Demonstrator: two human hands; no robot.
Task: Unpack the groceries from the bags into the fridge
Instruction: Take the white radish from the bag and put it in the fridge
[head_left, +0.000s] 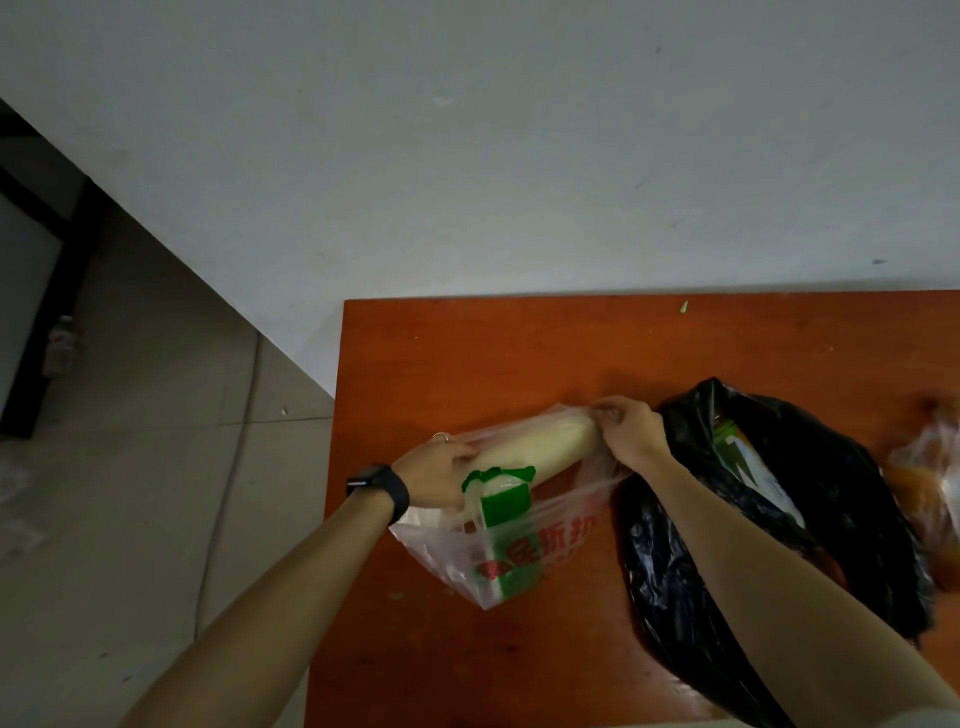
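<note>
A clear plastic bag (550, 551) with red print lies on the orange-brown table (467, 353). A long white radish (540, 447) sticks out of its mouth, beside a green-and-white packet (506, 512). My left hand (439, 475), with a ring and a black wristband, grips the bag's left edge next to the radish. My right hand (626, 428) pinches the bag's far edge at the radish's tip. A black plastic bag (769, 525) lies to the right with a green-and-white carton (748, 467) showing inside.
A third, orange-tinted clear bag (930, 493) sits at the table's right edge. A white wall stands behind the table. Grey tiled floor (156, 467) lies to the left, with a dark frame at the far left. No fridge is in view.
</note>
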